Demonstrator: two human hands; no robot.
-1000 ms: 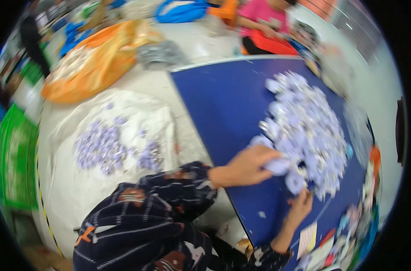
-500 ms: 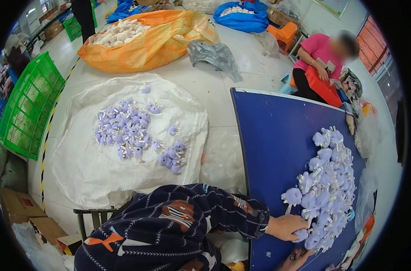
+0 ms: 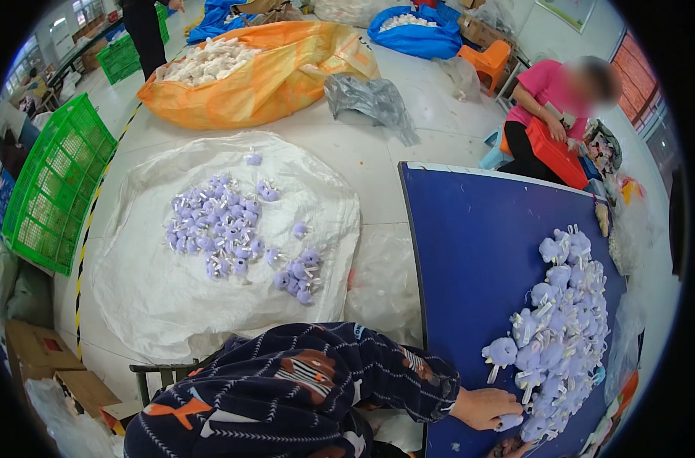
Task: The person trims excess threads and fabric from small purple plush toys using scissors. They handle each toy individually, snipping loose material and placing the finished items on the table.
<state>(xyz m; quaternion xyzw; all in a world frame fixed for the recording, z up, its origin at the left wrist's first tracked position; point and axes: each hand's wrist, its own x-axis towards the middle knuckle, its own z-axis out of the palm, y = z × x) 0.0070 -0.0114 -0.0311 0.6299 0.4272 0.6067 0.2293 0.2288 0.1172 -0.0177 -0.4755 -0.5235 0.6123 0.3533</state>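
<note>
At the near part of the blue table (image 3: pixel 469 252), my left hand (image 3: pixel 482 408) is closed on a small lavender plush piece (image 3: pixel 508 421), which pokes out past the fingertips. Just below it, my right hand (image 3: pixel 513 448) shows only in part at the lower edge; its fingers are too cut off to read. Beside both hands spreads a heap of lavender plush pieces (image 3: pixel 565 328) with pale ribbon-like strips. One plush piece (image 3: pixel 502 351) lies at the heap's left side, its white strip hanging toward my left hand.
Left of the table, a white woven sheet (image 3: pixel 141 298) on the floor bears more lavender plush pieces (image 3: pixel 217 221). Beyond are an orange sack (image 3: pixel 248 91) of whitish pieces and a green crate (image 3: pixel 57 183). A person in pink (image 3: pixel 542 88) sits behind the table with a red tray (image 3: pixel 555 156).
The whole view has shifted slightly, so the scene sits a little lower and further right. Both hands stay close together by the heap, and less of the right hand shows.
</note>
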